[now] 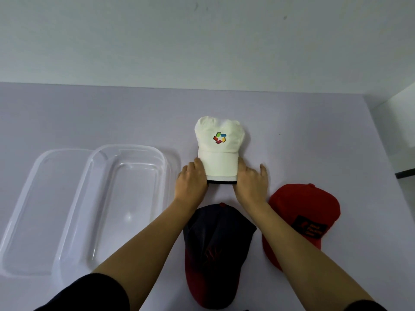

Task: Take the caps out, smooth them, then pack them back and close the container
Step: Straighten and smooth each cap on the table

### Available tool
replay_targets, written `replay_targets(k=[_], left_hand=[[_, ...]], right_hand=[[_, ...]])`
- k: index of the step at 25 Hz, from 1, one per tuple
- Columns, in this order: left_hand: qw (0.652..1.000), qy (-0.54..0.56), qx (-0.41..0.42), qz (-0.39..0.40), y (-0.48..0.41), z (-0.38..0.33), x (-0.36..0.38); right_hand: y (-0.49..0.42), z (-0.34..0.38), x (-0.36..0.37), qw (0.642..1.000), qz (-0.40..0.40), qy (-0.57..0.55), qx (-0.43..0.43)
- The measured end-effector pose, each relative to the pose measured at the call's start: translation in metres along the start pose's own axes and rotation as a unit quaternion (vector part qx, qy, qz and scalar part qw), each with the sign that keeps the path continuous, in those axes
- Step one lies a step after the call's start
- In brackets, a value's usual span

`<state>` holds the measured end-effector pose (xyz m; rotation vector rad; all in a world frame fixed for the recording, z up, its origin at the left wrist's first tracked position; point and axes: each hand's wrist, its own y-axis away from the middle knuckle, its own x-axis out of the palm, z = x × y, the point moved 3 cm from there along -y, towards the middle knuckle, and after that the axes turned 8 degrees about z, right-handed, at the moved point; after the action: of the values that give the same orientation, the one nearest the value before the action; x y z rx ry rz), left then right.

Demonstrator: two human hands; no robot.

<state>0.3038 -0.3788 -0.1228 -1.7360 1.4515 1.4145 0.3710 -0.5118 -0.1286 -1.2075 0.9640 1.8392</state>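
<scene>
A white cap (219, 144) with a multicoloured logo lies flat on the table, its brim toward me. My left hand (192, 182) holds the brim's left edge and my right hand (250, 182) holds its right edge, fingers curled against the sides. A dark navy cap (215, 250) with a red brim lies below my arms, near me. To the right rests a red cap (303, 218) with a black patch. The clear plastic container (125, 198) stands empty on the left, with its clear lid (38, 212) lying beside it, partly under its left side.
The pale lilac table (314, 135) runs to a grey wall at the back. Its right edge slants down at the far right, beside a white box-like object (404, 117).
</scene>
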Motion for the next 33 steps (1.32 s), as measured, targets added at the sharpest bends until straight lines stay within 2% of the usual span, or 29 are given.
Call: replay_targets(k=[4, 6, 11, 17, 20, 25, 28, 30, 32, 33], left_hand=[[0.992, 0.12, 0.035, 0.005, 0.005, 0.003, -0.002], [0.987, 0.156, 0.04, -0.008, 0.01, 0.003, -0.002], [0.986, 0.156, -0.033, -0.038, 0.009, 0.018, -0.002], [0.985, 0.171, -0.009, -0.034, 0.008, 0.011, -0.003], [0.985, 0.17, 0.017, -0.038, 0.006, 0.015, -0.001], [0.985, 0.169, 0.019, -0.035, -0.002, 0.007, -0.003], [0.988, 0.153, 0.01, -0.006, -0.004, 0.012, -0.004], [0.989, 0.144, -0.01, 0.03, -0.008, 0.019, -0.004], [0.979, 0.193, -0.04, 0.043, -0.013, 0.025, -0.009], [0.968, 0.243, -0.06, 0.024, -0.017, 0.028, -0.015]], right_hand=[[0.0, 0.009, -0.003, 0.997, -0.009, -0.069, -0.04], [0.0, 0.012, -0.003, 0.996, -0.024, -0.061, -0.06], [0.003, 0.007, -0.01, 0.993, -0.083, -0.009, -0.08], [0.012, 0.026, -0.012, 0.985, -0.061, -0.135, -0.091], [0.013, 0.022, -0.014, 0.985, -0.039, -0.141, -0.09], [0.012, 0.019, -0.011, 0.976, -0.029, -0.214, -0.023], [0.01, 0.01, -0.01, 0.988, -0.022, -0.149, -0.047], [0.006, -0.002, -0.011, 0.993, -0.028, -0.107, -0.033], [0.005, -0.01, -0.011, 0.995, -0.051, -0.083, -0.029], [0.007, -0.011, -0.01, 0.995, -0.056, -0.073, -0.029]])
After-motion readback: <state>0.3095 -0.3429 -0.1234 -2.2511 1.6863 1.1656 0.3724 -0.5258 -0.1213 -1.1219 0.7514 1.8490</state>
